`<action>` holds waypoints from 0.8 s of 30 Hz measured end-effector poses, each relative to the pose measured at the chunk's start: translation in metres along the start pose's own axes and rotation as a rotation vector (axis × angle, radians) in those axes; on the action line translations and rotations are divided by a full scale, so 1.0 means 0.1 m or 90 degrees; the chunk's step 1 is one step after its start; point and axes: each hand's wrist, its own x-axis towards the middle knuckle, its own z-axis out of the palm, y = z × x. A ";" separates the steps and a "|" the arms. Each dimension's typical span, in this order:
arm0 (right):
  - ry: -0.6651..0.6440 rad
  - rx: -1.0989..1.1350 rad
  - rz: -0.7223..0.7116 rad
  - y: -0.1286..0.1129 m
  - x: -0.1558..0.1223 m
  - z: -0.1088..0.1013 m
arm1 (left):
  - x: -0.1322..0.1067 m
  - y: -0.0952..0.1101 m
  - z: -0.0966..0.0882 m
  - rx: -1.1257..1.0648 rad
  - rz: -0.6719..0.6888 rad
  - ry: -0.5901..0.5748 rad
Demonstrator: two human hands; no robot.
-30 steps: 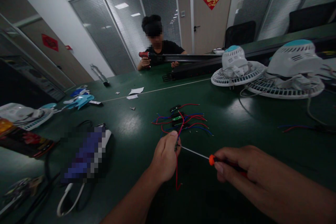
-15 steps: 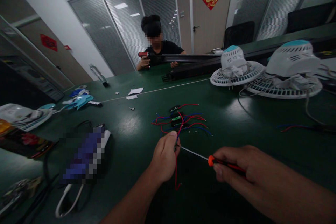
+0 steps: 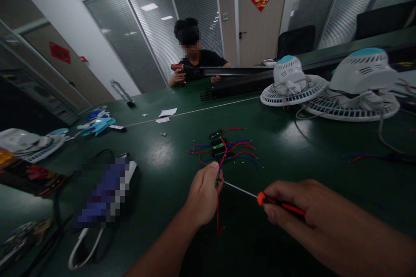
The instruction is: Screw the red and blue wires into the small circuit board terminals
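My left hand (image 3: 203, 194) is closed around a small circuit board (image 3: 217, 180), mostly hidden by the fingers. Red wires (image 3: 218, 212) come out of it above and below. In my right hand (image 3: 302, 212) is a screwdriver (image 3: 282, 205) with an orange and black handle. Its thin metal shaft points left, and the tip meets the edge of the board at my left fingertips; the exact contact is too small to make out. Just beyond my left hand lie several small black modules (image 3: 219, 146) with red and blue wires, one showing a green board.
White fan heads (image 3: 292, 86) stand at the right, with cables trailing. Across the table a person (image 3: 201, 58) holds a red drill (image 3: 178, 68) against a long black profile (image 3: 234, 72). At the left are a blurred-out device (image 3: 107, 190), a drink bottle (image 3: 30, 177) and paper scraps (image 3: 167, 114).
The screwdriver handle has turned slightly in my right hand, showing more of its red side. My left hand and the board stay in place.
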 end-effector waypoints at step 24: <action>0.015 -0.008 0.007 0.06 -0.08 0.03 | 0.00 -0.04 0.01 -0.011 0.011 0.001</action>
